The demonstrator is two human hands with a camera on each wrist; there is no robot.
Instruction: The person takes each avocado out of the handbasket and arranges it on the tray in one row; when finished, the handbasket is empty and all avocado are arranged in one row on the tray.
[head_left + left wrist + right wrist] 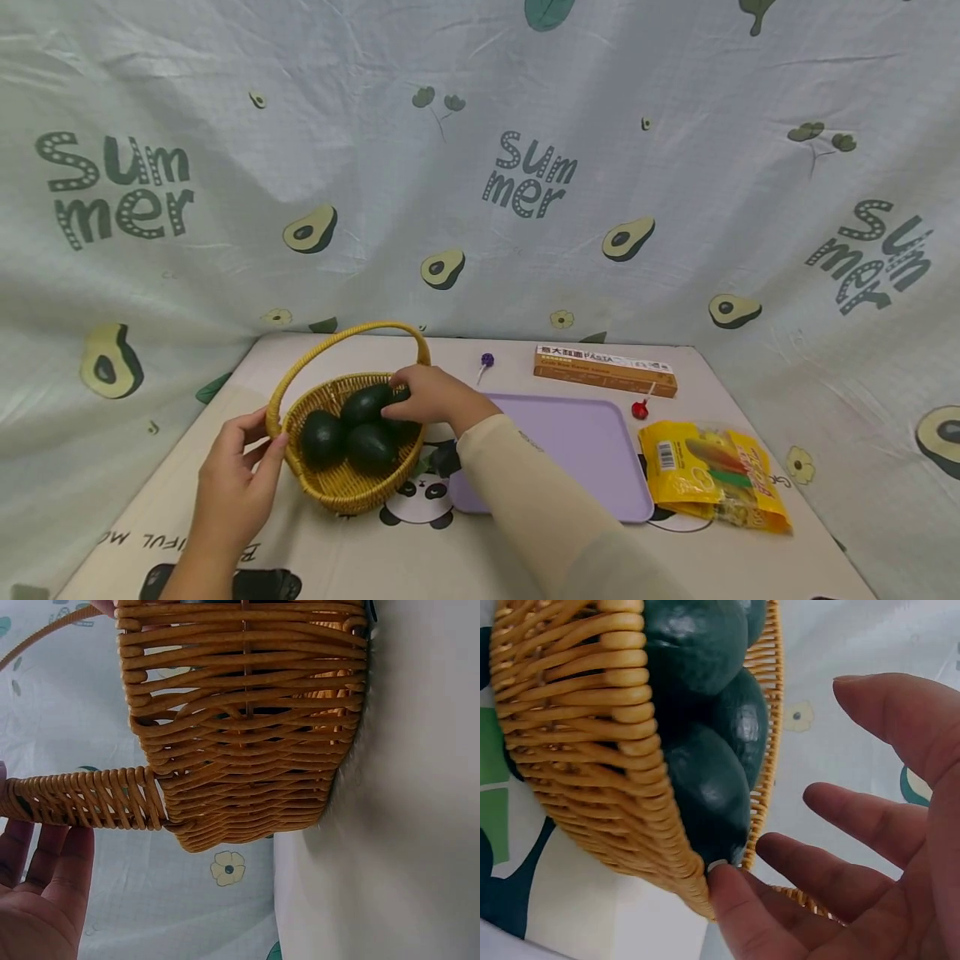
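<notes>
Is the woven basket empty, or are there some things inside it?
Not empty: the basket holds several dark green fruits, though its bare woven bottom shows beside them in the head view.

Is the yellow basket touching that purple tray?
Apart. The head view shows it: a strip of panda-printed table surface lies between the basket and the tray.

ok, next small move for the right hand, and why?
Probably have the right hand curl its fingers around the nearest avocado: in the right wrist view they look spread beside it, with no grip visible yet. The left hand holds the handle of the basket, which should help steady it.
</notes>
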